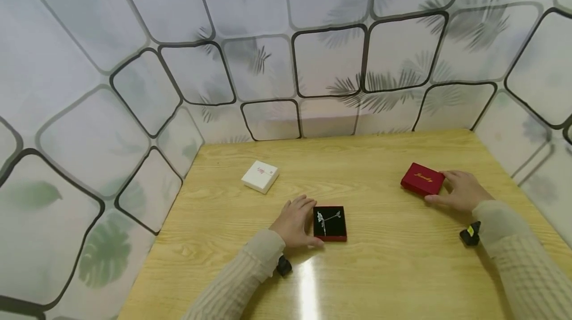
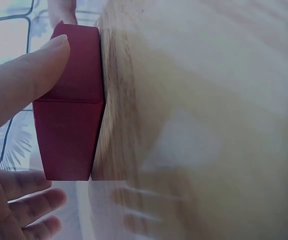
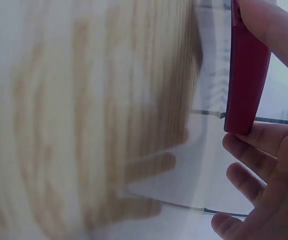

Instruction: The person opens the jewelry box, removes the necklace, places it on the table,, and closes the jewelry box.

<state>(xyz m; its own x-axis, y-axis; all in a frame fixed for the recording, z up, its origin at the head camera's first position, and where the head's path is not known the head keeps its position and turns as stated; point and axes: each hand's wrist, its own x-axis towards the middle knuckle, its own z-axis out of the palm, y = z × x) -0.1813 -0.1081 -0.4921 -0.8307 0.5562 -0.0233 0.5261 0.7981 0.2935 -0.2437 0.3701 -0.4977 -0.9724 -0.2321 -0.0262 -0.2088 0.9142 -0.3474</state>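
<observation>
An open red box (image 1: 329, 238) with a black insert lies on the table, a silver chain with small ornaments (image 1: 325, 219) across it. My left hand (image 1: 292, 223) holds this box at its left side, thumb near the front corner and fingers near the back one. In the left wrist view the thumb rests on the red box wall (image 2: 69, 140). At the right, my right hand (image 1: 460, 192) grips a red lid (image 1: 422, 179) with gold lettering, between thumb and fingers. The right wrist view shows the lid's side (image 3: 248, 80) between thumb and index finger.
A small white box (image 1: 260, 176) with red print sits on the wooden table (image 1: 371, 171), behind and left of the open box. Patterned cloth walls (image 1: 328, 62) rise at the back and both sides. Black wrist devices (image 1: 470, 234) are on both wrists.
</observation>
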